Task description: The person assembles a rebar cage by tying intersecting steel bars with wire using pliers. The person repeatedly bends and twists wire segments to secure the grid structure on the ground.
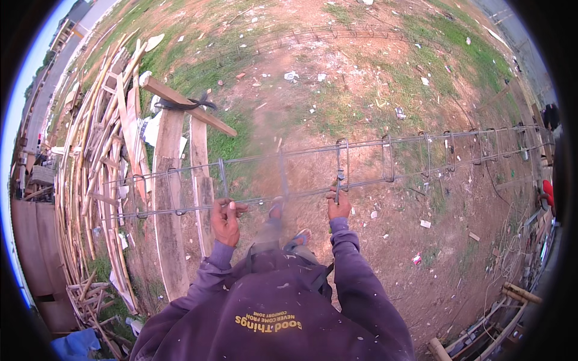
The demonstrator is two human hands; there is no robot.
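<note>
A long cage of thin steel reinforcing bars (295,197) with square stirrups runs across in front of me at about waist height. My left hand (226,224) is at its near bar, with the fingers curled around it and the thumb raised. My right hand (339,206) is closed round a slim dark hand tool (338,188). The tool points up against a stirrup (342,157) where it meets the near bar. Its exact kind is too small to tell, and the palm hides its grip.
Upright boards (168,210) and a wooden crosspiece (189,107) tied with black cord stand under the cage's left part. Bamboo poles and scrap timber (90,162) pile up at left. Another bar cage (325,35) lies farther off. Litter dots the dirt and grass.
</note>
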